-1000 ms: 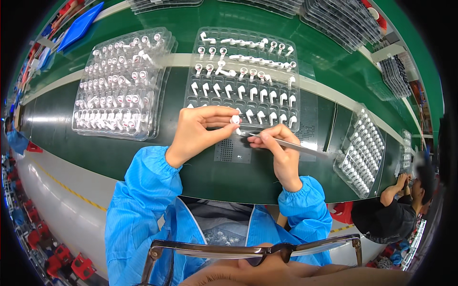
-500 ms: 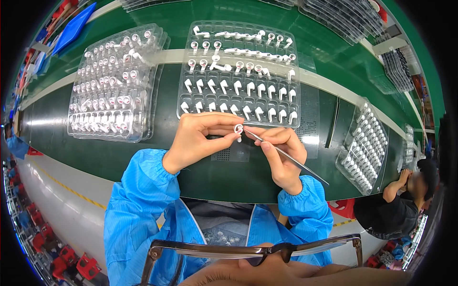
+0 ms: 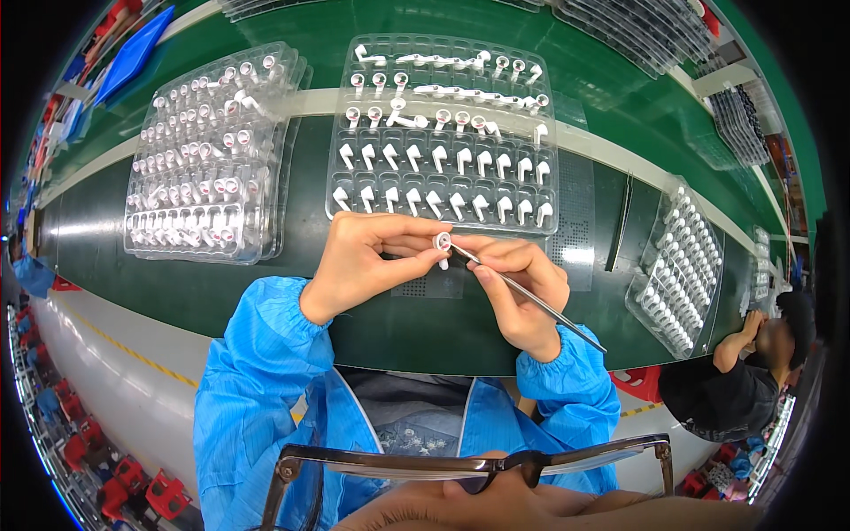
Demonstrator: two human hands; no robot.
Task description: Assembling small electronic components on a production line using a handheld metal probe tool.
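Note:
Between the thumb and fingers of my left hand point(image 3: 367, 261) is a small white earbud half point(image 3: 443, 240), its round open end facing up and its short stem pointing down. My right hand point(image 3: 529, 288) is closed in a pinch around a slim metal tool point(image 3: 551, 311), tapered at its front. That tip meets the rim of the earbud half's open end; the tool's back end reaches over my right sleeve. Just beyond my fingers lies a clear plastic tray point(image 3: 331, 168) holding rows of white earbud parts. What the tip touches inside the opening is too small to tell.
At the left stands a stack of clear trays point(image 3: 282, 199) filled with earbud parts. A tilted tray point(image 3: 639, 305) of white pieces lies at the right, near a thin black strip point(image 3: 622, 223). A co-worker point(image 3: 722, 389) sits at the far right. More trays point(image 3: 620, 31) are piled at the back.
The metal tool has turned slightly in my right hand, its back end shifting a little down and left. The earbud half stays in my left hand, its opening tilted a little differently.

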